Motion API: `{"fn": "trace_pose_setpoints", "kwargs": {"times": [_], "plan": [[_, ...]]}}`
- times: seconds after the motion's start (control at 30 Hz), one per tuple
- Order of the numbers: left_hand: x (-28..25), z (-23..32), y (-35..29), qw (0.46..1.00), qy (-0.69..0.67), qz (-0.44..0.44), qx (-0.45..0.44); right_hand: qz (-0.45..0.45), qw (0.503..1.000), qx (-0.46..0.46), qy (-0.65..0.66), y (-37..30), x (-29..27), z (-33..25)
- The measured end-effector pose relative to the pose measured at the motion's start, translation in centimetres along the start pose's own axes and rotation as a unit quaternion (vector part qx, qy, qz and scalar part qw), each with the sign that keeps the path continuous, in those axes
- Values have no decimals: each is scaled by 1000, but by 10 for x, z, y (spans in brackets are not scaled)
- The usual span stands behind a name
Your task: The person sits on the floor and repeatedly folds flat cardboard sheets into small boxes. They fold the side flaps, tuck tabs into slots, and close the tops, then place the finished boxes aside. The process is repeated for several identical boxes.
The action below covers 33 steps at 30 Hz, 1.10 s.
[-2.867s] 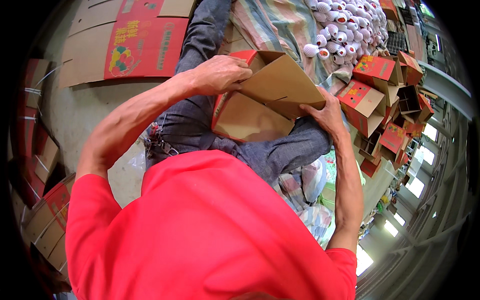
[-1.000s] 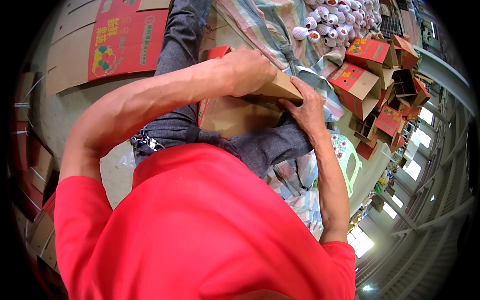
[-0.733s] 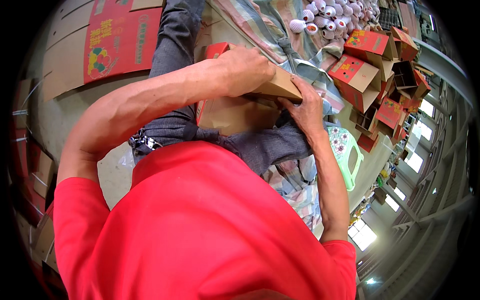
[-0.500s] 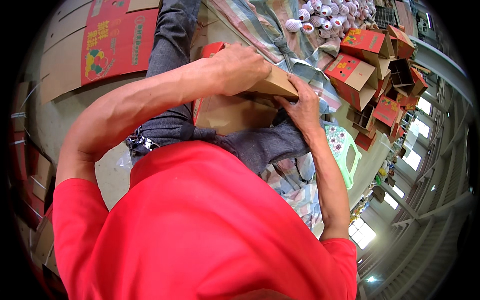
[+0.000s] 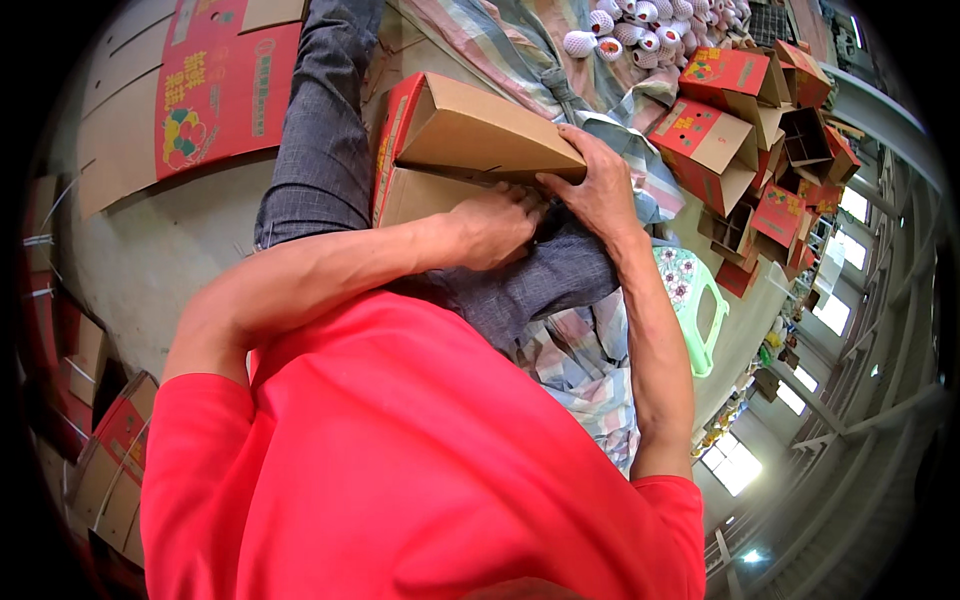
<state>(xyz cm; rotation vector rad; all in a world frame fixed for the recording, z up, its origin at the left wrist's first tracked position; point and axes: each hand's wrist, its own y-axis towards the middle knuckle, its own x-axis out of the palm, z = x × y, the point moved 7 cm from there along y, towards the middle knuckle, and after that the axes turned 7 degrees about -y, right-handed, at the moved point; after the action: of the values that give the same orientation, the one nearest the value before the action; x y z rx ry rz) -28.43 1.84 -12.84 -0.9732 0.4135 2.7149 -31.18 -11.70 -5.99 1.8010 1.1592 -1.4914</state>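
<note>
A red-and-brown cardboard box (image 5: pixel 490 125) lies tilted between my legs, its brown flaps folded out toward me. My right hand (image 5: pixel 598 185) pinches the far-right corner of the upper flap, thumb below and fingers on top. Lower down, my left hand (image 5: pixel 497 225) is closed at the edge of the near flap (image 5: pixel 425 195), its knuckles up and fingertips partly hidden. My jeans-clad leg (image 5: pixel 540 285) runs just under both hands.
Flattened red-and-brown cartons (image 5: pixel 225 95) lie on the floor at left. Open boxes (image 5: pixel 730 140) are piled at right, beside a green stool (image 5: pixel 690 300). Fruit in white foam nets (image 5: pixel 640 30) sits at the back on a striped sheet (image 5: pixel 500 35). Strapped cartons (image 5: pixel 120 440) stand lower left.
My left hand has moved from the top of the upper flap down to the near flap, uncovering the box. My right hand stays at its corner.
</note>
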Motion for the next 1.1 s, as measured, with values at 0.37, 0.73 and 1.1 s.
{"fn": "trace_pose_setpoints", "kwargs": {"times": [0.37,0.73,1.1], "plan": [[12,-4,27,997,-12,-65,-46,16,1000,-3,-3,-4,1,2],[21,2,24,991,-4,-104,-86,20,1000,-12,-18,-9,2,-3],[27,1,24,994,8,-70,-83,32,999,-12,-21,-9,6,-5]]}}
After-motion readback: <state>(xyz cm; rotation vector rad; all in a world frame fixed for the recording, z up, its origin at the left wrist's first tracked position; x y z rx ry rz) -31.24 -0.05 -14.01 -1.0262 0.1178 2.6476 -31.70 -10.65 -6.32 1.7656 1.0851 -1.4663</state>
